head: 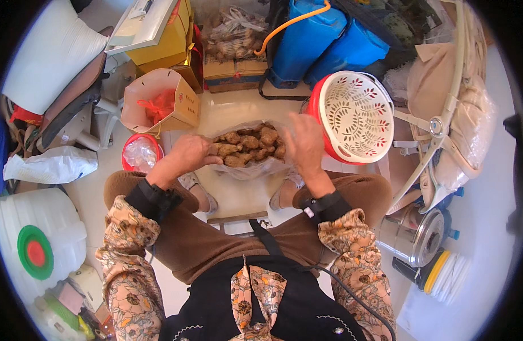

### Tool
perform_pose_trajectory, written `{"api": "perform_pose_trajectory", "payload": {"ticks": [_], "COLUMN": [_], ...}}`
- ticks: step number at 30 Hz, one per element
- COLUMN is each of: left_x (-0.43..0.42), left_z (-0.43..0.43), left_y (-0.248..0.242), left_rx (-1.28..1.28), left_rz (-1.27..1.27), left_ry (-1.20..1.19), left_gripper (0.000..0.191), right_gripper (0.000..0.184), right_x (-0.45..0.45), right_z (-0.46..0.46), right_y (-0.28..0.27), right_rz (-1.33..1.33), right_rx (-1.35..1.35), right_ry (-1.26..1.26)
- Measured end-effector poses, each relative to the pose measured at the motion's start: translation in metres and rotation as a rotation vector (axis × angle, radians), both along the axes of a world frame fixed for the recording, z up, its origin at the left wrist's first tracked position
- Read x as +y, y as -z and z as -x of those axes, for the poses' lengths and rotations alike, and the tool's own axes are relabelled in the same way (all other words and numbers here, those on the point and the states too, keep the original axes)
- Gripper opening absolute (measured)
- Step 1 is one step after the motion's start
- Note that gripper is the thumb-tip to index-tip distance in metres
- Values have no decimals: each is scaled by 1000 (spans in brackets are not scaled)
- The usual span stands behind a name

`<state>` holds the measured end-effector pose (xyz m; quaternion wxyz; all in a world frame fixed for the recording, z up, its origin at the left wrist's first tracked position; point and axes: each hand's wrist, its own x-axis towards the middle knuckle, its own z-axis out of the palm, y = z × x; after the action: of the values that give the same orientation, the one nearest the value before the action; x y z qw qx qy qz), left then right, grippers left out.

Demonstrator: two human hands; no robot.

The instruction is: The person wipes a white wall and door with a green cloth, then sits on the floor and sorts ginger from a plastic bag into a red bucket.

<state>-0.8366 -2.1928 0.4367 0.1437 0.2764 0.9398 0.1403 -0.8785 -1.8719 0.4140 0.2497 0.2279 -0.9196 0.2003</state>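
Observation:
Between my feet, a clear plastic bag (248, 171) lies with its mouth spread, full of brown, knobbly tuber-like pieces (249, 145). My left hand (193, 151) is at the bag's left rim, thumb and fingers close together there; whether they pinch the plastic is not plain. Over the right rim is my right hand (304, 143), blurred, its fingers apart and nothing seen in them. Just right of that hand stands a white perforated plastic basket (355, 115), tilted against a red basin (321, 115).
A hexagonal carton (186, 106) with a red bag inside stands front left, beside a small red bucket (159, 149) holding clear plastic. Farther ahead are a cardboard box (233, 74) and blue tanks (312, 47). A folded beige stroller-like frame (446, 111) is at right, a white plastic drum (65, 238) at left.

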Motion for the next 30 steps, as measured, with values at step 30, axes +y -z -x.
{"api": "perform_pose_trajectory", "payload": {"ticks": [30], "left_x": [9], "left_z": [11], "left_y": [11], "left_rx": [24], "left_rz": [-25], "left_ry": [-6], "left_gripper": [31], "right_gripper": [50], "right_x": [-11], "right_z": [-1], "right_y": [5], "right_rz": [456], "right_rx": [-985], "right_ry": [-176]}}
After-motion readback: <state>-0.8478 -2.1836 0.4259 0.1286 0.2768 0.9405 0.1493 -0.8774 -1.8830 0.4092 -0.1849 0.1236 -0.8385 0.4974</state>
